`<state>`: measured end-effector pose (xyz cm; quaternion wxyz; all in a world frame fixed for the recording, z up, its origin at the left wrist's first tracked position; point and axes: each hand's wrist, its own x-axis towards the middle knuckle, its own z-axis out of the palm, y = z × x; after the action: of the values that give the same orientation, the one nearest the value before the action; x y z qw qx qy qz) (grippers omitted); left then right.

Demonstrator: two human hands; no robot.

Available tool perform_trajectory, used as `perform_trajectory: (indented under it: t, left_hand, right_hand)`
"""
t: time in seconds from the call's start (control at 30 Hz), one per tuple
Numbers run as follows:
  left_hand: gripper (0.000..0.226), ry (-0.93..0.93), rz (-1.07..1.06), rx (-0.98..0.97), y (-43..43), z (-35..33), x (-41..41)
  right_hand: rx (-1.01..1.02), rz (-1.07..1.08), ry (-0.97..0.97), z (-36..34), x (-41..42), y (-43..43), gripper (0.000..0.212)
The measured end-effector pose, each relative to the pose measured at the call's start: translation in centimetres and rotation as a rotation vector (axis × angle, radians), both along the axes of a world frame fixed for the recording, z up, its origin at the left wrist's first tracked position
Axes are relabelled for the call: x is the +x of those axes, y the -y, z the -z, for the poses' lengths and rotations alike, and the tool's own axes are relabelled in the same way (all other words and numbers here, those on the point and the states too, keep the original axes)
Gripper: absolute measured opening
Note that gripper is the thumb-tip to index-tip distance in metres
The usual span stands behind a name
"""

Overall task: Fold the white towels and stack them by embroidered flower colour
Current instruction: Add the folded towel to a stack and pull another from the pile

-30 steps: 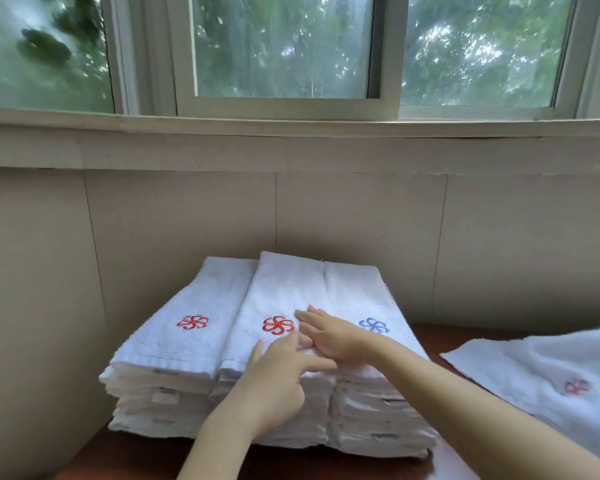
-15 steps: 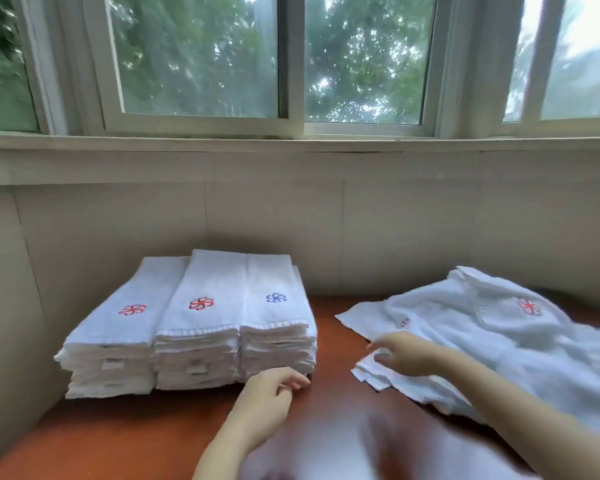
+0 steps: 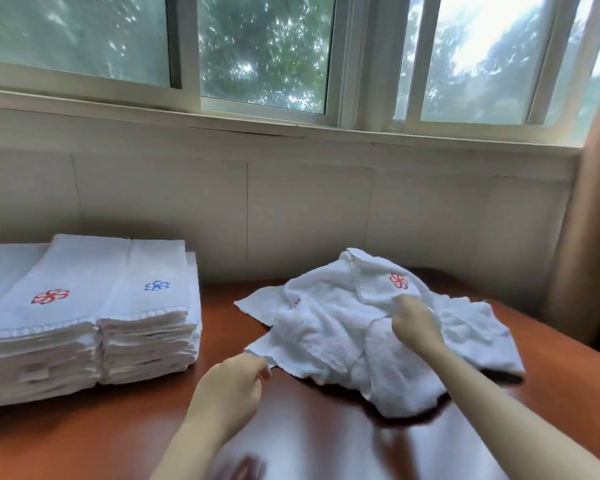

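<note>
A heap of unfolded white towels [image 3: 329,334] lies on the right half of the table, one showing a red embroidered flower [image 3: 398,280]. My right hand [image 3: 414,323] grips a fold of towel in the heap just below that flower. My left hand [image 3: 231,386] pinches a near-left corner of the heap. At the left stand neat stacks of folded white towels: one topped by a red flower [image 3: 50,296], one beside it topped by a blue flower [image 3: 157,285]. A further stack runs off the left edge.
The reddish-brown wooden table [image 3: 118,427] meets a beige tiled wall [image 3: 291,216] under a window sill. A brown curtain [image 3: 589,237] hangs at the right edge. Bare tabletop shows between the stacks and the heap.
Both hands left the folded stacks and moved right to the loose heap. My right hand now grips a towel; my left hand took hold of a corner. The view swung right.
</note>
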<state>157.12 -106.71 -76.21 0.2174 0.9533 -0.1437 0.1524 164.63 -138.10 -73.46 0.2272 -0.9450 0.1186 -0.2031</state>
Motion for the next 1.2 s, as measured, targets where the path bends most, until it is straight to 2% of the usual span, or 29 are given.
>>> perform_trajectory:
  t: [0.1,0.27,0.37,0.5,0.63,0.73,0.9,1.0,1.1,1.2]
  left_hand:
    - [0.031,0.007,0.011,0.048,1.7,0.5,0.3]
    - [0.033,-0.016,-0.007,0.078,3.2,0.5,2.2]
    - [0.033,0.009,-0.007,0.03,5.5,0.8,3.3]
    - [0.03,-0.088,0.185,0.064,8.1,2.0,3.5]
    - [0.03,-0.111,0.214,0.006,8.7,1.7,3.3]
    - [0.03,-0.144,0.22,-0.063,9.1,1.1,2.3]
    - [0.03,-0.143,0.192,-0.111,7.8,0.1,0.6]
    - [0.031,-0.182,0.12,-0.173,6.1,0.3,-1.1]
    - [0.033,-0.243,0.049,-0.144,4.3,1.0,-3.3]
    - [0.031,-0.226,0.009,-0.08,3.8,1.3,-5.4]
  right_hand:
    - [-0.042,0.043,-0.01,-0.8,1.6,1.2,0.057]
    - [-0.099,0.095,-0.085,-1.0,3.6,2.7,0.058]
    - [-0.169,0.111,-0.132,0.1,4.6,3.7,0.063]
    - [-0.238,0.147,-0.144,1.5,5.5,4.8,0.043]
    - [-0.212,0.191,-0.086,1.6,5.8,4.4,0.029]
    - [-0.211,0.138,-0.132,1.1,5.6,3.8,0.031]
    - [-0.223,0.11,-0.257,1.1,5.0,3.6,0.049]
    - [-0.226,0.097,-0.205,0.6,4.4,3.4,0.036]
    - [-0.124,-0.026,-0.11,-0.3,3.0,2.3,0.028]
    - [0.094,-0.199,0.005,-0.6,0.1,0.8,0.021]
